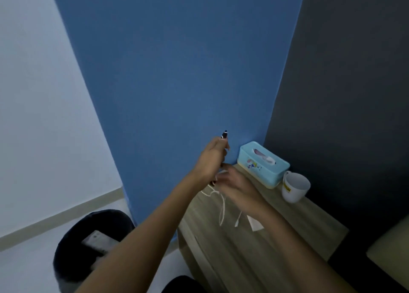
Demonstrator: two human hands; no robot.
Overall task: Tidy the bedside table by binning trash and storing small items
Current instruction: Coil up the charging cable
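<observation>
My left hand [213, 157] is raised over the back left of the wooden bedside table [298, 222], closed on a small dark pen-like item [224, 134] that sticks up above the fingers. My right hand [234, 183] sits just below it and pinches a white cable [222, 208], which loops down across the tabletop to a plug end [238, 222]. A white scrap of paper [255, 223] lies on the table beside my right wrist. A black bin [73, 244] stands on the floor to the left, with a pale flat piece [97, 240] inside.
A light blue tissue box [263, 163] stands in the back corner against the blue wall. A white mug [295, 187] sits right of it. A dark wall borders the table's right side, and a pale bed edge [389, 250] shows at lower right.
</observation>
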